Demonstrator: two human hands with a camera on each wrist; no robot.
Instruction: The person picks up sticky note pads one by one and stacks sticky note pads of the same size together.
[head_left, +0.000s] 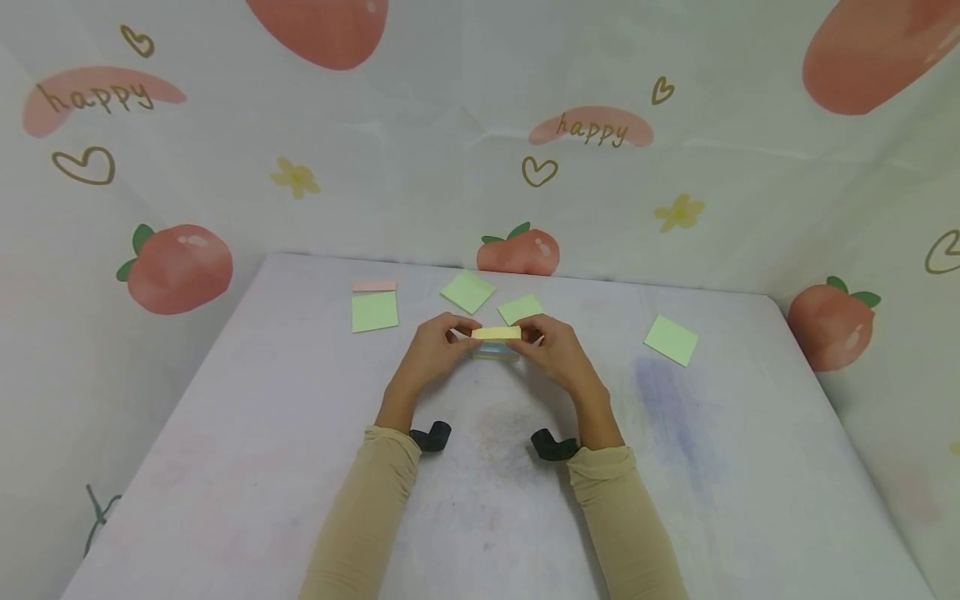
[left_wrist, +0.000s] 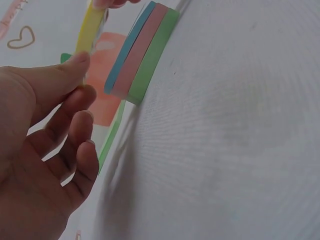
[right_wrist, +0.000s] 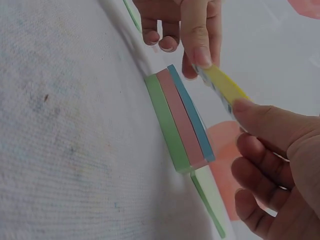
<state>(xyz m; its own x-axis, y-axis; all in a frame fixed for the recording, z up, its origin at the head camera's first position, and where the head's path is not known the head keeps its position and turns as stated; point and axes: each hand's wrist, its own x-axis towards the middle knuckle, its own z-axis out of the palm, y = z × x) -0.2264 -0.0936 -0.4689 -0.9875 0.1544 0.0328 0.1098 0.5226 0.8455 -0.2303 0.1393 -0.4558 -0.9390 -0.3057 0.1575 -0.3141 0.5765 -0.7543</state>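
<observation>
Both hands meet over the middle of the bench, each pinching one end of a yellow sticky-note pad. The left hand has its thumb tip pressed on the pad's near edge, and its other fingers hang loosely curled beneath, not touching anything that I can see. The right hand grips the opposite end between thumb and forefinger, the remaining fingers tucked under in a soft curl.

The yellow pad is lifted clear, just above a stack of blue, pink and green pads that lies flat on the bench directly below it. A grip at the two ends looks to me like the way to keep such a thin block level and square over the stack.

Both forearms, in tan sleeves, reach forward from the near edge and angle inward, wrists raised a little off the cloth.

Further back lie loose green notes: one to the left with a pink note just behind it, two near the hands, and another well apart on the right.
</observation>
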